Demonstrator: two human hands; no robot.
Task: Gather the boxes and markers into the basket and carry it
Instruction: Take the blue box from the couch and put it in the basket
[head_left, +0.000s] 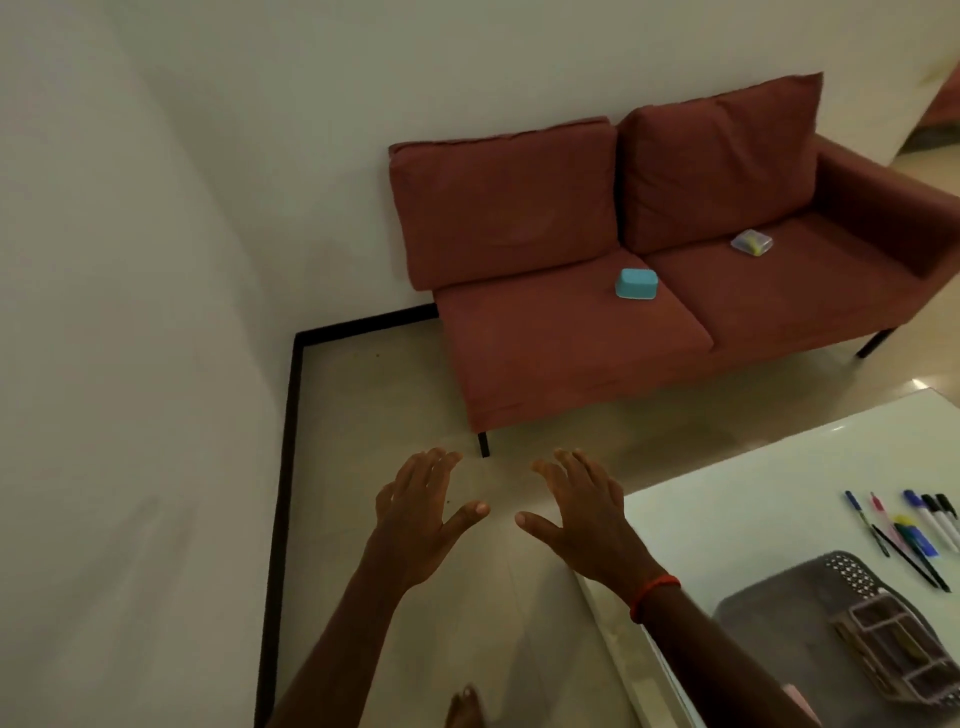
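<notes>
A small blue box (636, 283) lies on the left seat of the red sofa (561, 343). On the right seat rests a clear box (751, 242) with something yellow inside. Several markers and pens (909, 530) are spread on the white table (727, 519) at the right. A grey perforated basket (810, 597) stands at the table's near end, with a pinkish divided tray (904, 654) in it. My left hand (423, 512) and my right hand (582, 512) hover above the floor in front of me, fingers spread, holding nothing.
White walls close off the left side and the back. A black skirting line (283, 493) runs along the tiled floor. The sofa's black leg (483, 444) stands just beyond my fingertips. My bare foot (465, 706) shows at the bottom edge.
</notes>
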